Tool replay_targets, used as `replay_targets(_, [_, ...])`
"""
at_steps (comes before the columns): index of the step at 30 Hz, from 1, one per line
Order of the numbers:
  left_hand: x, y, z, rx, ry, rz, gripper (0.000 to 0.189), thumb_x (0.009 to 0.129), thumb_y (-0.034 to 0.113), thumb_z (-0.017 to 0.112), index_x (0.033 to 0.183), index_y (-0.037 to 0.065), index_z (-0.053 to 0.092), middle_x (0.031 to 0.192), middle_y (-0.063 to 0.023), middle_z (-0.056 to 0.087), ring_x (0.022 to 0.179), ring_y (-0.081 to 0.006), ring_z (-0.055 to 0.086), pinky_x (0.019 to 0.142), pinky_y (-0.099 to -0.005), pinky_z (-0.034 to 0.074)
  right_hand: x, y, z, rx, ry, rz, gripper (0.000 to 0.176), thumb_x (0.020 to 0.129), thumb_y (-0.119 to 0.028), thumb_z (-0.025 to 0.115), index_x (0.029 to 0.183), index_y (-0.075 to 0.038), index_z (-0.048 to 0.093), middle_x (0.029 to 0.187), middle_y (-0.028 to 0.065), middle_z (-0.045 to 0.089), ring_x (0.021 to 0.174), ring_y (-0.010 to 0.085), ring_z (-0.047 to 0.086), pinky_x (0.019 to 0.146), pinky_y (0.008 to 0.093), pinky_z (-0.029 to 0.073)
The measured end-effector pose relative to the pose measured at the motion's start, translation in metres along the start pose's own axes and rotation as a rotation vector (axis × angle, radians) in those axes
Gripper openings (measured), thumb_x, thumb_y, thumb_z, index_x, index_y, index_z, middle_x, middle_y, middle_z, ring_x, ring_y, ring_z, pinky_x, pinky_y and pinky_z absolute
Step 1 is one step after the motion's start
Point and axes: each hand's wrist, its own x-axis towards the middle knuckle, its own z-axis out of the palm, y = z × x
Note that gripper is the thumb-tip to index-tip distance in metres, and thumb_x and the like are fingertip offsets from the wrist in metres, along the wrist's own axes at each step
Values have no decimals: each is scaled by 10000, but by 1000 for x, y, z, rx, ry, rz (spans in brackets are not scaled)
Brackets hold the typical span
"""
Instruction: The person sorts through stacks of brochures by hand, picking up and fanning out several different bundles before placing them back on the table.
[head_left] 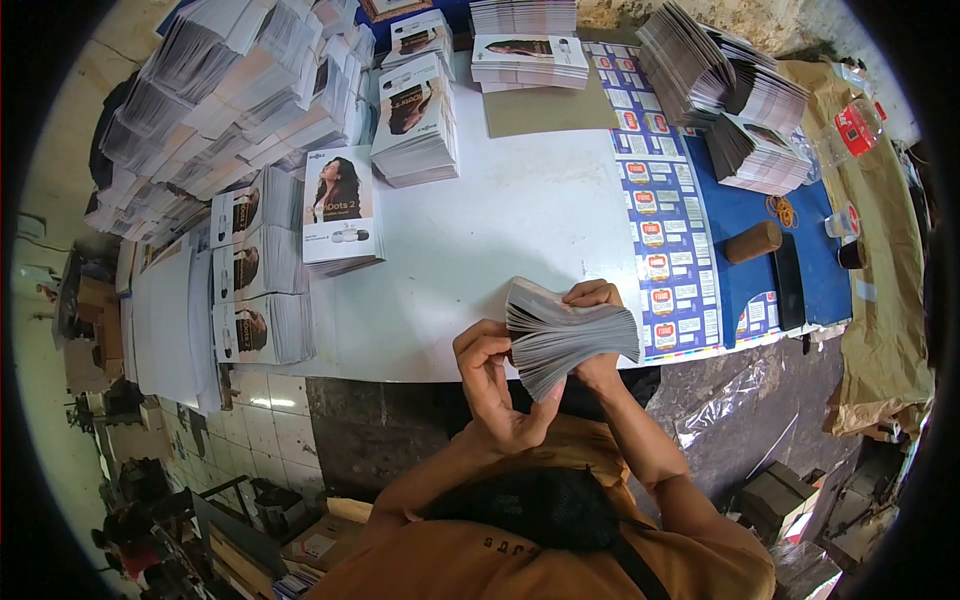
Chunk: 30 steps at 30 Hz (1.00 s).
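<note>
Above the table's front edge I hold a thick stack of printed booklets (pixel 565 335), its page edges fanned and bent toward me. My left hand (pixel 495 385) grips the stack's left side, thumb at the lower edge and fingers at the left corner. Around the right end closes my right hand (pixel 598 330), with fingers over the top and the palm underneath. Left of my hands, on the white tabletop (pixel 430 270), stands a pile of booklets (pixel 342 205) with a long-haired person on the cover.
Tall bundles of booklets (pixel 230 90) fill the back left. More stacks (pixel 415 120) stand at the back. To the right lie a printed label sheet (pixel 655 235), a wooden cylinder (pixel 752 242), a dark phone-like slab (pixel 788 280), rubber bands (pixel 782 210) and a plastic bottle (pixel 850 132).
</note>
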Motion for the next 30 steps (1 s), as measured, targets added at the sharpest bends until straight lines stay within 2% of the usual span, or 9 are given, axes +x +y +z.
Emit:
replay_targets(7, [-5,-3,1,-45,23,-27,659,735,92,621,1266,-19,247,1209,-153,284,1074,-217,359,940,-370,328,0,0,0,-4,-1,8,273,665,-5,697,846,-17,493,894,125,579,799,165,549,731,267,441])
replay_targets(10, [-4,2,1,-22,17,-60,681,733,91,621,1285,-25,239,1216,-149,284,1072,-216,364,937,-370,332,-1,0,-4,7,-72,2,305,725,-42,745,890,-24,489,940,119,534,859,168,522,803,297,449])
replay_targets(13, [-5,0,0,-21,2,-51,689,733,88,621,1294,-24,238,1216,-148,285,1069,-215,369,937,-368,332,-1,0,-4,-1,-70,8,314,718,-46,750,890,-25,489,940,119,533,857,169,521,804,297,449])
replay_targets(16, [-6,-2,-1,-12,-2,-30,685,734,87,622,1293,-20,240,1214,-149,287,1065,-215,371,937,-367,332,0,0,-1,-13,-13,-26,277,658,-8,702,849,-17,501,903,125,585,803,168,552,731,266,442])
replay_targets(30, [-6,1,-1,-6,1,-66,697,738,100,627,1301,-23,234,1218,-150,286,1075,-218,372,944,-368,329,0,1,-2,5,-31,-31,304,647,-37,713,865,-19,502,906,127,579,808,169,549,732,271,437])
